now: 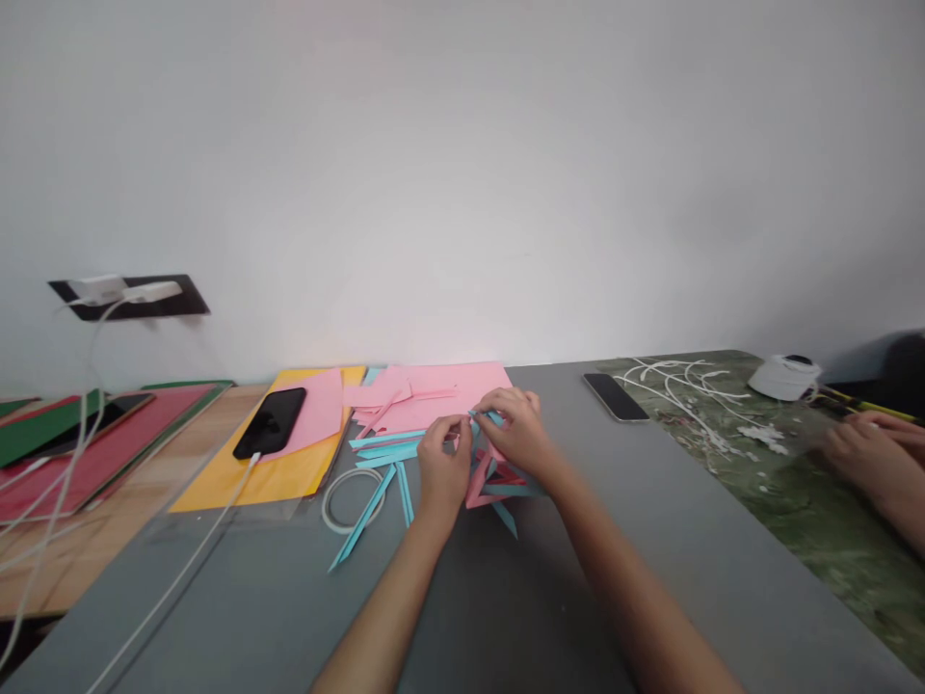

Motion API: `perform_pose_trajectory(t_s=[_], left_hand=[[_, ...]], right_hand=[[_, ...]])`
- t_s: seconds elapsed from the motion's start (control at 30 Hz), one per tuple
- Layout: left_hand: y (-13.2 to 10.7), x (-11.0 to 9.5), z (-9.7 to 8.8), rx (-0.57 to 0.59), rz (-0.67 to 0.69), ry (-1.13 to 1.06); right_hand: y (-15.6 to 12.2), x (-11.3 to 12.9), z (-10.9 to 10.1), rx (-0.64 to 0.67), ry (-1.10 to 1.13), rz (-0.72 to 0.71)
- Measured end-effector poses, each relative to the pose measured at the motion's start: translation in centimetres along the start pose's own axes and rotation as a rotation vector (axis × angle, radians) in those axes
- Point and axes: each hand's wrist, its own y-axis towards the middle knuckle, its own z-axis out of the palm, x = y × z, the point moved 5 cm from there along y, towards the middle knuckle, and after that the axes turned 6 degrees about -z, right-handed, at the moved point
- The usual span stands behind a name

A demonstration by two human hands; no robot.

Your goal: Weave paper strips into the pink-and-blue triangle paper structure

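My left hand and my right hand meet over a folded paper piece made of blue, pink and red strips on the grey table. Both hands pinch a thin blue strip end between their fingertips. Several loose blue paper strips lie just left of my left hand. A pink sheet lies behind the hands.
A black phone with a white cable lies on yellow paper at left, with a white tape ring nearby. Red and green sheets lie far left. Another phone, white cords and another person's hands are at right.
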Motion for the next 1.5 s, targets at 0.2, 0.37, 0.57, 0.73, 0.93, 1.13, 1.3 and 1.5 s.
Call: perform_pose_trajectory(t_s=[0.2,0.37,0.57,0.73,0.93,1.13,1.3,1.5], left_hand=[[0.0,-0.1,0.0,-0.001,0.026,0.028],[0.1,0.0,0.1,0.014,0.087,0.073],[0.4,-0.1,0.1,0.042,0.127,0.079],[0.5,-0.6,0.1,0.076,0.184,0.135],[0.1,-1.2,-0.3,-0.017,0.176,0.160],[-0.1,-0.9,-0.3,-0.042,0.122,0.127],[0.0,-0.8,-0.2,-0.002,0.137,0.142],[0.0,-0.7,-0.1,0.017,0.091,0.110]], right_hand=[[0.0,0.0,0.0,-0.006,0.002,0.008],[0.0,0.0,0.1,0.010,-0.004,0.007],[0.1,0.1,0.0,0.028,-0.035,-0.004],[0.2,0.6,-0.4,0.052,-0.078,-0.042],[0.2,0.9,-0.5,0.053,-0.105,-0.046],[0.3,1.2,-0.7,0.079,-0.107,-0.067],[0.3,1.3,-0.8,0.096,-0.078,-0.114],[0.3,0.9,-0.8,0.055,-0.083,-0.074]])
